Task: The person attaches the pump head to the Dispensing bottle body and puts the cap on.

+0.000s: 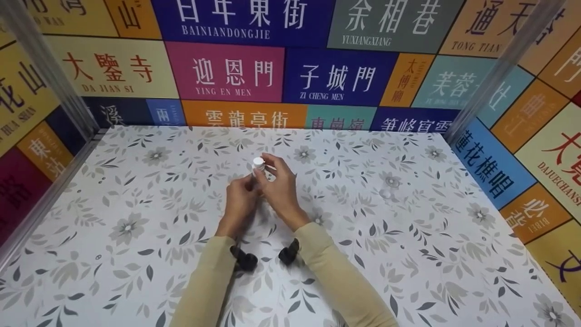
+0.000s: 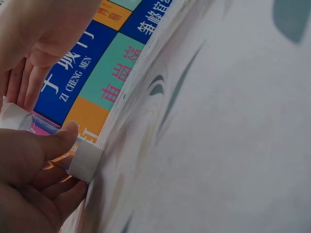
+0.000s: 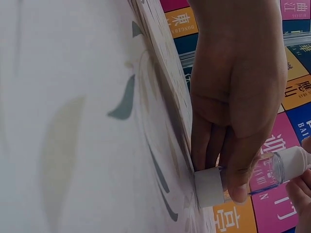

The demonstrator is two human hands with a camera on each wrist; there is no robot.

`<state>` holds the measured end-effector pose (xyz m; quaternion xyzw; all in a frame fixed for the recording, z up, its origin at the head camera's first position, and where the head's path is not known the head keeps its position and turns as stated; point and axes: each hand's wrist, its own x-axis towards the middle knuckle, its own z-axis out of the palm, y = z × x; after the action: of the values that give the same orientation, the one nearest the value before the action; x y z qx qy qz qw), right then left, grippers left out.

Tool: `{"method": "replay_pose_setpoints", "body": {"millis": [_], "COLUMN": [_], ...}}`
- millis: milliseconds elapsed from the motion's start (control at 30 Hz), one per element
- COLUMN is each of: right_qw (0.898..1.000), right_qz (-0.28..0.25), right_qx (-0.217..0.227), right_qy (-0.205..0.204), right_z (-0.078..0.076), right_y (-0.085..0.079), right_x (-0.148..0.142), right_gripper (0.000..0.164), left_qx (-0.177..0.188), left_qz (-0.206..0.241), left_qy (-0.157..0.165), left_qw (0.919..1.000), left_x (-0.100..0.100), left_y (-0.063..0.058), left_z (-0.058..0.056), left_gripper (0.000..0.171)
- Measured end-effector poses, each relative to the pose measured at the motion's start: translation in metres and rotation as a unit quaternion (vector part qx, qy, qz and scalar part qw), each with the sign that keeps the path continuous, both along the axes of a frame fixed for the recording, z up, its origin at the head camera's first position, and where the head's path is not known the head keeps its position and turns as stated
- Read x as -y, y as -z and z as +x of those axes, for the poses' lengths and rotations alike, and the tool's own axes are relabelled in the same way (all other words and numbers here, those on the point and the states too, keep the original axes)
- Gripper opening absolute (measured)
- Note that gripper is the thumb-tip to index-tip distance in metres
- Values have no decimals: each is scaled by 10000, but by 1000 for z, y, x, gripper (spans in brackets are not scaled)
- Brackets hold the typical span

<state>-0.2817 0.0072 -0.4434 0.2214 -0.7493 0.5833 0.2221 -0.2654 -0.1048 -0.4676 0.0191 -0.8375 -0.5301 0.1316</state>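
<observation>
A small clear bottle (image 3: pixel 265 172) stands upright between both hands, with a white base (image 2: pixel 86 160) close to the tabletop and a white top (image 1: pixel 258 161). My left hand (image 1: pixel 240 199) grips the clear body low down. In the left wrist view its thumb lies along the bottle just above the base. At the upper end, my right hand (image 1: pixel 280 187) pinches the white top between thumb and index finger. Only its fingertips (image 3: pixel 299 191) show at the edge of the right wrist view.
The table (image 1: pixel 136 190) wears a white cover with grey leaves and flowers. To the right lies a small translucent object (image 1: pixel 386 194). Colourful panels (image 1: pixel 227 75) with lettering stand behind the table and along its sides. Black wrist cameras (image 1: pixel 245 261) sit at the sleeve cuffs.
</observation>
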Motion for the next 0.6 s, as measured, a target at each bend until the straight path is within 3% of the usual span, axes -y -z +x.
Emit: {"method": "replay_pose_setpoints", "body": {"millis": [233,600], "right_qw": [9998,9999], "right_qz": [167,57], "right_qx": [-56,33], "right_qy": [56,102], "right_z": [1,1], "right_y": [0,0], "right_x": [0,2], "right_gripper": [37,34], "left_qx": [-183,-17], "left_qz": [-49,14], "left_qy": [-46,-59], "left_qw": [9998,10000], "left_x": [-2,-1], "left_y": [-1,-1], "left_z": [1,0], "left_gripper": [18,23]}}
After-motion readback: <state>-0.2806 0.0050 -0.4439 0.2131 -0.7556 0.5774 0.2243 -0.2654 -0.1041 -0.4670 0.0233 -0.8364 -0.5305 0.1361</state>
